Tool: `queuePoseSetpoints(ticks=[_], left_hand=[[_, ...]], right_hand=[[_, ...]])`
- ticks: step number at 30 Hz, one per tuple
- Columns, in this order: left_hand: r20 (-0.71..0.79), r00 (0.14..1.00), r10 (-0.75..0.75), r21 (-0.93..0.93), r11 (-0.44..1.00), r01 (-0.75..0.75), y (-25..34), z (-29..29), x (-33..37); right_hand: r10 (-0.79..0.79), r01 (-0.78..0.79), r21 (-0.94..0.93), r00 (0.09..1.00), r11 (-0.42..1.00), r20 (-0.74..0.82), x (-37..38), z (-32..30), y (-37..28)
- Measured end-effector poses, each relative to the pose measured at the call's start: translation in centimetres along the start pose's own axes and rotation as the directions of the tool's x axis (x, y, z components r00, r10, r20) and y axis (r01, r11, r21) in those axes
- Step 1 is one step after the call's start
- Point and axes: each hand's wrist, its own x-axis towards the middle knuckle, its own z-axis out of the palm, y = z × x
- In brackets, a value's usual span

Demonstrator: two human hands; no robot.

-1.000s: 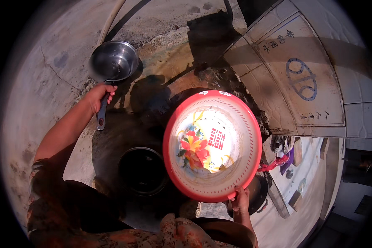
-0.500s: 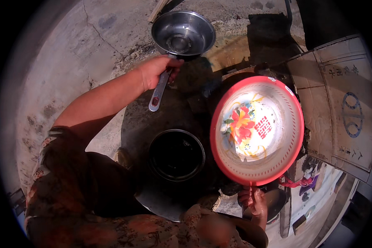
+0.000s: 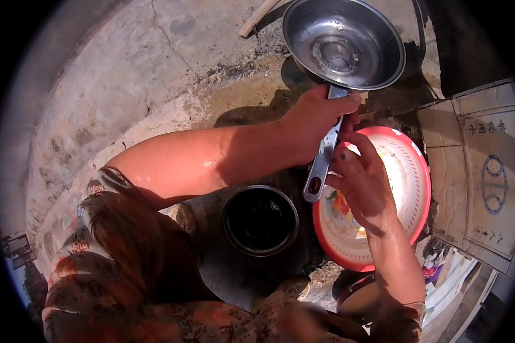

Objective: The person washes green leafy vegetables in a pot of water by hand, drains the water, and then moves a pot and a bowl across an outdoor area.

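My left hand [image 3: 312, 123] grips the flat metal handle [image 3: 321, 168] of a shiny steel pan [image 3: 343, 43], whose wet bowl is held out over the concrete. My right hand [image 3: 363, 188] hovers over a red plastic basin [image 3: 422, 197] with a flowered white inside. Its fingers are spread, and the thumb and fingertips rest against the pan's handle. The basin lies below that hand, which has no hold on its rim. A round black pot [image 3: 260, 220] stands just left of the basin, under the handle's end.
Cracked, stained concrete ground [image 3: 126, 86] spreads to the left and top. A flattened cardboard box [image 3: 486, 188] lies at the right. A wooden stick [image 3: 257, 17] lies near the top edge. A dark vessel [image 3: 355, 297] is partly hidden behind my right forearm.
My right hand has let go of the basin's rim and come up to the pan's handle. The basin has dropped lower. The pan and my left hand look closer and larger.
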Motion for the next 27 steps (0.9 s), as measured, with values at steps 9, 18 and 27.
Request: queuePoseSetpoints(ticks=[9,18,27], left_hand=[[0.055,0.998,0.028,0.168,0.985,-0.037,2.0,-3.2,-1.8],[0.232,0.939,-0.256,0.125,0.965,0.232,-5.3,-10.6,4.6],[0.131,0.973,-0.192,0.424,0.898,0.12,-0.7,-16.2,3.7]], right_hand=[[0.087,-0.053,0.462,0.995,0.885,-0.053,3.2,7.5,-0.6],[0.156,-0.144,0.243,0.987,0.959,-0.034,3.9,0.0,7.5],[0.101,-0.076,0.151,0.981,0.986,-0.168,3.4,-2.7,7.4]])
